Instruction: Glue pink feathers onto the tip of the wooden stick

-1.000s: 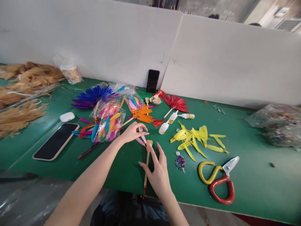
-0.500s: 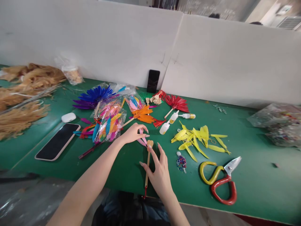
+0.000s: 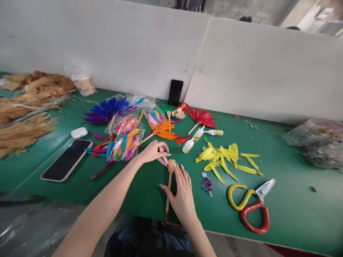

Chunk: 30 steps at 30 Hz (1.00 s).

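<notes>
My left hand (image 3: 154,151) is curled at the pink feathers (image 3: 162,161), with its thumb and fingers around their upper part. The feathers' lower ends reach the rounded head of a wooden fan handle (image 3: 169,185), which lies lengthwise on the table. A red cord (image 3: 166,217) hangs from the handle's bottom end near the table edge. Just right of the handle, my right hand (image 3: 182,191) is spread, its fingertips beside the wooden head and its thumb near the stick. Whether the fingertips press on the head is hard to see.
Yellow feathers (image 3: 222,159), beads (image 3: 207,185) and large scissors (image 3: 252,205) lie to the right. Glue bottles (image 3: 198,134), a red feather fan (image 3: 202,117), an orange fan (image 3: 162,129) and bagged feathers (image 3: 125,137) are behind. A phone (image 3: 66,160) lies left.
My right hand's fingers have drawn closer together and straightened, shifting from over the wooden head to its right side. My left hand stays in place at the pink feathers.
</notes>
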### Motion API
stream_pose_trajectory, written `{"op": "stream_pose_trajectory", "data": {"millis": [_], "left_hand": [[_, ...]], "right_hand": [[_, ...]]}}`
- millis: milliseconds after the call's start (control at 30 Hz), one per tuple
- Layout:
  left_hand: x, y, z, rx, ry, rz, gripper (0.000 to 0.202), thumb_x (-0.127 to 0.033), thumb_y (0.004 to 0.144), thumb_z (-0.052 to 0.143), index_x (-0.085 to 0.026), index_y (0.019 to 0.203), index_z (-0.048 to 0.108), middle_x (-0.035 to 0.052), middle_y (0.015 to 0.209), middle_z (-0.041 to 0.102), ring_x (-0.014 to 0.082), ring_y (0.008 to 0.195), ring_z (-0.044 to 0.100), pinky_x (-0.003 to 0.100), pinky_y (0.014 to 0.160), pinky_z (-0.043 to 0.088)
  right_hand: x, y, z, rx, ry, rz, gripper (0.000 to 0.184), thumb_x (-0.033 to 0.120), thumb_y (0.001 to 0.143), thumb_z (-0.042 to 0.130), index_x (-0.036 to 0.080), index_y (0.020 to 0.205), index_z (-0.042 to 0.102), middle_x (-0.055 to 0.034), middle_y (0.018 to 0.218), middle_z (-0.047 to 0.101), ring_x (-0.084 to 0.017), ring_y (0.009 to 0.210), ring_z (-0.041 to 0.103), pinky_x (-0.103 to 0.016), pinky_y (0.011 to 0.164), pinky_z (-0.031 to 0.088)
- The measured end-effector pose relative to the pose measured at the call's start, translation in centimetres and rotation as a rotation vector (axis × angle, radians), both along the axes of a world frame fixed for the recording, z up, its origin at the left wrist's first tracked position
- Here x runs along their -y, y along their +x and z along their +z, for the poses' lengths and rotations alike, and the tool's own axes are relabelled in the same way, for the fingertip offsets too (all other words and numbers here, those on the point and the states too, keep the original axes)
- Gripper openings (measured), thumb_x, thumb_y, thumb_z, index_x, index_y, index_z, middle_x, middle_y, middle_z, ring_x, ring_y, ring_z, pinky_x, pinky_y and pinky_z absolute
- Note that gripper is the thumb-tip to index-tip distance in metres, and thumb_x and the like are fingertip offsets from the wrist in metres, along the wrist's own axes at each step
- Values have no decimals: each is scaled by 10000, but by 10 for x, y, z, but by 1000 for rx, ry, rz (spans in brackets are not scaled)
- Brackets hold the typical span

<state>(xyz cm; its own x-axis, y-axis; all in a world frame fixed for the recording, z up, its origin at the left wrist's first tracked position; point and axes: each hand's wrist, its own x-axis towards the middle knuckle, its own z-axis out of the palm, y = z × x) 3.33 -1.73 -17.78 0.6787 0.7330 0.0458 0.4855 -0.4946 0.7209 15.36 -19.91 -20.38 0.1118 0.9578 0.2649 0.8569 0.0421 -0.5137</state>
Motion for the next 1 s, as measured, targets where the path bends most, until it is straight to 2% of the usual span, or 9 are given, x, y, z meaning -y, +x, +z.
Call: {"op": "stream_pose_trajectory", "data": {"millis": [467, 1000], "left_hand": [[-1, 1, -5, -32, 31, -19, 280, -463, 702, 669, -197, 783, 643, 15, 714, 628, 184, 754, 523, 263, 657, 369], [1, -1, -2, -24, 9, -28, 303, -474, 694, 667, -200, 821, 639, 13, 689, 599, 193, 767, 536, 273, 666, 403]], "right_hand": [[0, 1, 3, 11, -37, 13, 667, 499, 859, 471, 144, 1396, 293, -120, 1415, 398, -288, 1336, 294, -520, 1052, 307], [0, 0, 8, 49, -14, 24, 564, 474, 863, 478, 212, 1352, 379, -109, 1400, 422, -295, 1324, 318, -533, 1022, 339]]}}
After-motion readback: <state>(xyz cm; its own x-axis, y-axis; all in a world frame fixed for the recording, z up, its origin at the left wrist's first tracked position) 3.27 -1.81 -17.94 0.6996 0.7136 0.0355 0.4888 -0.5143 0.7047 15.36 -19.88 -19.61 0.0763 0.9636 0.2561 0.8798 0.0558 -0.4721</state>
